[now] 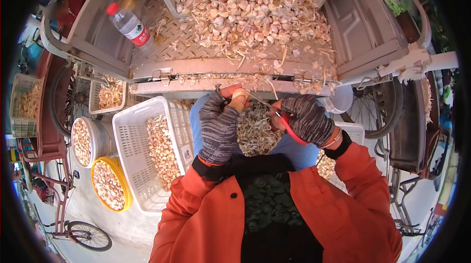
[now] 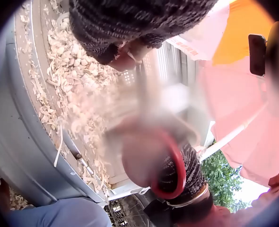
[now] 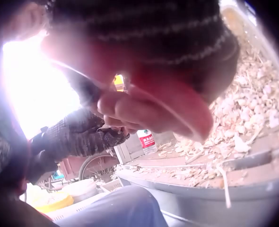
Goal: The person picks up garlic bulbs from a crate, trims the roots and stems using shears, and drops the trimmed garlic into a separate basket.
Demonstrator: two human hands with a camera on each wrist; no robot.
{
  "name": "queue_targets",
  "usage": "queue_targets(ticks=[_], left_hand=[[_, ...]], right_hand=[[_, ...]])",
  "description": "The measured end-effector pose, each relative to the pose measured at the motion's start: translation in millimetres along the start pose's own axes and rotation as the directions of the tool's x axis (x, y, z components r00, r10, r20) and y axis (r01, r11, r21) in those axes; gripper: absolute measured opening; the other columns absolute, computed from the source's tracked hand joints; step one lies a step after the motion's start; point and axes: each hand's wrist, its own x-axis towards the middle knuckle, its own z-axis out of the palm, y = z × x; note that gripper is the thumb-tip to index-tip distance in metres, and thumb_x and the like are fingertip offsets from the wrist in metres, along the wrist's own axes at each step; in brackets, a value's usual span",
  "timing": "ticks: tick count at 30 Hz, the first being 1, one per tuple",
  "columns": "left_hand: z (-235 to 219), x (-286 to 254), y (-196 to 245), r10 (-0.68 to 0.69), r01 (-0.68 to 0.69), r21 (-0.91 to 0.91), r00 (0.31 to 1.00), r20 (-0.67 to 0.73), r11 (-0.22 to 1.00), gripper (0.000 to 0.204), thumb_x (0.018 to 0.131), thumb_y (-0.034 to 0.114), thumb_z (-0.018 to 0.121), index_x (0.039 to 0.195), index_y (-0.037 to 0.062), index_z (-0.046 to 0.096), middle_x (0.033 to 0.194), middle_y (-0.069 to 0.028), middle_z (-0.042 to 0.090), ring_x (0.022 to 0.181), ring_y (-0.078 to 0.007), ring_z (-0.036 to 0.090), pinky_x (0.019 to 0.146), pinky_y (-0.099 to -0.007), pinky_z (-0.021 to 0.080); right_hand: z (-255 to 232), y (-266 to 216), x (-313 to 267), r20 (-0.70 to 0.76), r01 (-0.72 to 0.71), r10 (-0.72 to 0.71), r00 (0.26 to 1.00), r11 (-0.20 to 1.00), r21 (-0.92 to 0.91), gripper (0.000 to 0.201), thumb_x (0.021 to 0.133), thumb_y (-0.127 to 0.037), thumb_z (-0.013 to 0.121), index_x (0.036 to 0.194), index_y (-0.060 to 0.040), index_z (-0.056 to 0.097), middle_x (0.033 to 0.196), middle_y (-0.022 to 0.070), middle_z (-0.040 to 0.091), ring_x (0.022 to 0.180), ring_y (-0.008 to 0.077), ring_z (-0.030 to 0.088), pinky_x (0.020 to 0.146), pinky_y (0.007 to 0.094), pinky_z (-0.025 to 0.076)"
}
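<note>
In the head view my left hand (image 1: 219,128), in a grey striped fingerless glove, pinches a pale garlic bulb (image 1: 240,94) between thumb and fingers. My right hand (image 1: 306,119), gloved alike, grips a pair of scissors with red handles (image 1: 293,133). Their metal blades (image 1: 262,101) point left, with the tips right at the bulb. The left wrist view shows a red handle loop (image 2: 181,165) around the right hand, blurred. Bare fingers (image 3: 139,111) of the right hand fill the middle of the right wrist view and hide most of the scissors.
Ahead is a cart bed (image 1: 162,66) with a heap of garlic (image 1: 255,13) and a water bottle (image 1: 130,26). At left stand a white crate (image 1: 135,155), a yellow bucket (image 1: 126,184) and a white bucket (image 1: 105,138), all holding garlic. Peelings (image 1: 257,133) lie between the knees.
</note>
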Motion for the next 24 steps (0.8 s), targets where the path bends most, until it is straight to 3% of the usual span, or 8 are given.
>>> queue_targets(ticks=[1, 2, 11, 14, 15, 18, 21, 24], left_hand=[[0.2, -1.6, 2.9, -0.028, 0.032, -0.102, 0.999, 0.038, 0.994, 0.025, 0.085, 0.005, 0.062, 0.109, -0.0025, 0.059, 0.089, -0.0079, 0.062, 0.079, -0.0143, 0.060, 0.076, -0.0244, 0.049], [0.2, -1.7, 4.9, -0.046, 0.061, -0.204, 0.996, 0.077, 0.977, 0.027, 0.085, 0.006, 0.062, 0.110, -0.0024, 0.057, 0.091, -0.0079, 0.062, 0.081, -0.0149, 0.061, 0.077, -0.0252, 0.050], [-62.9, 14.9, 2.1, -0.160, 0.175, -0.565, 0.984, 0.076, 0.807, 0.033, 0.085, 0.009, 0.060, 0.115, -0.0005, 0.051, 0.092, -0.0072, 0.054, 0.083, -0.0191, 0.056, 0.074, -0.0259, 0.050], [-176.8, 25.1, -23.0, -0.005, -0.089, -0.199, 0.903, -0.429, 0.976, 0.026, 0.085, 0.011, 0.061, 0.109, 0.0042, 0.055, 0.086, -0.0013, 0.055, 0.078, -0.0123, 0.055, 0.065, -0.0226, 0.047], [-225.5, 22.4, -38.8, 0.034, -0.098, -0.094, 0.847, -0.530, 0.991, 0.024, 0.085, 0.010, 0.060, 0.108, 0.0047, 0.056, 0.086, -0.0011, 0.055, 0.076, -0.0113, 0.053, 0.064, -0.0220, 0.046], [-313.8, 10.6, -71.9, 0.074, 0.081, 0.184, 0.707, -0.703, 0.980, 0.017, 0.086, 0.013, 0.056, 0.100, 0.0061, 0.061, 0.078, -0.0026, 0.053, 0.063, -0.0079, 0.046, 0.057, -0.0206, 0.042], [-432.4, -7.8, -133.4, 0.039, 0.345, 0.610, 0.849, -0.527, 0.713, 0.033, 0.079, 0.011, 0.058, 0.110, -0.0007, 0.055, 0.096, -0.0097, 0.054, 0.090, -0.0212, 0.052, 0.076, -0.0329, 0.046], [-370.2, 0.0, -89.2, 0.193, 0.601, 0.750, 0.730, -0.656, 0.278, 0.043, 0.075, 0.013, 0.061, 0.115, -0.0010, 0.053, 0.111, -0.0172, 0.050, 0.101, -0.0286, 0.050, 0.085, -0.0380, 0.043]], right_hand=[[3.1, -1.9, -0.9, 0.213, -0.383, 0.326, 0.921, 0.658, 0.649, 0.022, 0.081, -0.017, 0.066, 0.096, -0.0026, 0.061, 0.069, 0.0047, 0.059, 0.061, 0.0172, 0.057, 0.056, 0.0321, 0.046], [0.3, -8.3, 0.0, 0.219, -0.384, 0.322, 0.921, 0.660, 0.646, 0.022, 0.081, -0.017, 0.066, 0.096, -0.0026, 0.061, 0.069, 0.0047, 0.059, 0.061, 0.0172, 0.057, 0.056, 0.0321, 0.046], [-33.3, -8.0, 9.0, -0.162, -0.151, 0.129, 0.978, 0.980, -0.132, 0.031, 0.074, -0.011, 0.071, 0.101, -0.0014, 0.060, 0.073, 0.0024, 0.056, 0.069, 0.0150, 0.056, 0.064, 0.0287, 0.046], [-49.4, 38.7, 10.2, -0.318, 0.080, -0.471, 0.822, 0.650, -0.756, 0.037, 0.069, -0.015, 0.067, 0.104, -0.0025, 0.060, 0.089, 0.0173, 0.061, 0.080, 0.0343, 0.059, 0.072, 0.0408, 0.049], [-59.9, 50.0, 10.2, -0.273, -0.186, -0.053, 0.961, 0.610, -0.771, 0.036, 0.070, -0.021, 0.064, 0.101, -0.0031, 0.061, 0.095, 0.0191, 0.061, 0.086, 0.0363, 0.059, 0.076, 0.0441, 0.048], [-78.3, 58.5, 10.7, -0.284, -0.252, -0.009, 0.959, 0.431, -0.866, 0.038, 0.071, -0.026, 0.062, 0.103, -0.0045, 0.062, 0.096, 0.0188, 0.062, 0.090, 0.0361, 0.059, 0.079, 0.0433, 0.047], [-78.9, 51.5, 15.6, -0.300, -0.266, 0.030, 0.953, 0.555, -0.788, 0.040, 0.073, -0.028, 0.061, 0.107, -0.0051, 0.062, 0.095, 0.0178, 0.063, 0.093, 0.0343, 0.059, 0.084, 0.0427, 0.046], [-99.8, 48.9, 36.8, -0.310, -0.291, 0.042, 0.950, 0.484, -0.825, 0.037, 0.074, -0.025, 0.063, 0.105, -0.0048, 0.061, 0.093, 0.0177, 0.063, 0.089, 0.0329, 0.060, 0.079, 0.0409, 0.048]])
